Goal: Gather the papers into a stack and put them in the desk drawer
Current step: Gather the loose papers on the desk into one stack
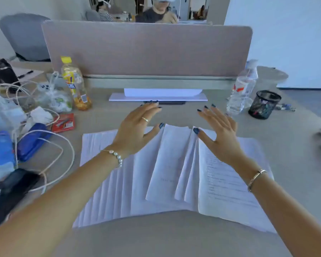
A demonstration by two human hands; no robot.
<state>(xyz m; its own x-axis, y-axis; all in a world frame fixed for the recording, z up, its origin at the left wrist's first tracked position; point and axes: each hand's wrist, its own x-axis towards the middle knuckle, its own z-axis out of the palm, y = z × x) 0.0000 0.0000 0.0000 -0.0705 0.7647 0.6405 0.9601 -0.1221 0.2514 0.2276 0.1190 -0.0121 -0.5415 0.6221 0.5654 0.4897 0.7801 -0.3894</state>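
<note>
Several white printed papers lie fanned out and overlapping on the grey desk right in front of me. My left hand hovers over the far left part of the spread, fingers apart, holding nothing. My right hand hovers over the far right part, also spread and empty. Both thumbs point inward over the middle sheets. No drawer is in view.
A pink divider panel closes the desk's far side, with a white stand below it. At left are a yellow bottle, plastic bags, white cables, a blue case. At right, a water bottle and mesh pen cup.
</note>
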